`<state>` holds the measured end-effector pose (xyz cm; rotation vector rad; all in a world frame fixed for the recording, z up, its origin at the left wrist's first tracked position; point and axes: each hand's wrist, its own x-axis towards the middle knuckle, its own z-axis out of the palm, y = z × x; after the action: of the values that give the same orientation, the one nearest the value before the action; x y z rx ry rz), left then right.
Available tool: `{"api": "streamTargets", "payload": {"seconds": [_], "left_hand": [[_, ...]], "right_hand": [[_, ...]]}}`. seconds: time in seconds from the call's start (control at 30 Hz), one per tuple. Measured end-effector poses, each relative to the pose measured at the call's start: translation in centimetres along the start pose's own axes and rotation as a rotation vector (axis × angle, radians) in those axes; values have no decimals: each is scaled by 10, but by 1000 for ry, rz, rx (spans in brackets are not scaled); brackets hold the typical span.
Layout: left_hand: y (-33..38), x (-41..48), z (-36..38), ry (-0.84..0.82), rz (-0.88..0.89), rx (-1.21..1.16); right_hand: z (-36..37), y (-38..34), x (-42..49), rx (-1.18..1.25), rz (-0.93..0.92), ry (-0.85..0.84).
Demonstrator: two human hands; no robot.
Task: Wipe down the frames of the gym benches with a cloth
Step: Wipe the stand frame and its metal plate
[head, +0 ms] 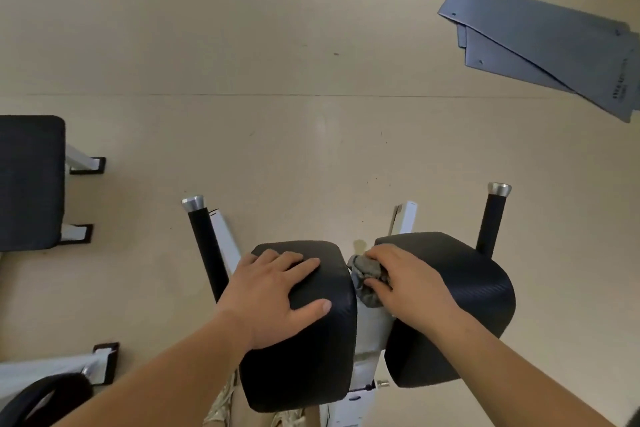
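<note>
A gym bench stands right below me with two black pads. My left hand (277,291) lies flat, fingers spread, on the left pad (304,350). My right hand (412,282) holds a crumpled grey cloth (367,279) and presses it onto the white frame (372,333) in the gap between the left pad and the right pad (478,291). Two black handles with silver caps stick out forward, the left handle (204,246) and the right handle (493,218). White frame legs show beside them.
Another black bench pad (31,184) with white legs stands at the left. A third machine's white frame and black part (45,388) sit at the bottom left. Grey exercise mats (547,45) lie on the beige floor at the upper right.
</note>
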<state>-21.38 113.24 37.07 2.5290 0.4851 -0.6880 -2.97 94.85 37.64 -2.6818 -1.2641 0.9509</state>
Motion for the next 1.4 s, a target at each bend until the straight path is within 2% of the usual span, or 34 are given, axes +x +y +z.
{"api": "streamTargets", "payload": {"seconds": [0.1,0.3,0.4,0.53,0.67,0.93,1.07,1.17,1.3,1.4], "left_hand": [[-1,2,3,12,-14,-2],[-3,7,10,38,-7,21],[-4,10,12,41,-4,25],[-7,11,17,61,1,28],[-8,11,19,75,4,36],[-5,10,18,68,-1,70],[-5,10,19,76,-7,80],[-4,10,18,48,-11,73],[0,9,16,10,-35,89],[23,7,17,3,-120,71]], "right_hand": [[2,1,6,1,-4,-12],[-10,-3,-13,-291,-297,-309],[-6,0,-10,-461,-364,-430],[1,5,25,-477,-433,-483],[-1,4,57,-466,-390,-613],[-17,28,9,-472,-565,-440],[-9,30,27,-464,-561,-470],[-2,23,49,-461,-452,-499],[3,22,41,-534,-454,-376],[5,31,13,-523,-482,-292]]}}
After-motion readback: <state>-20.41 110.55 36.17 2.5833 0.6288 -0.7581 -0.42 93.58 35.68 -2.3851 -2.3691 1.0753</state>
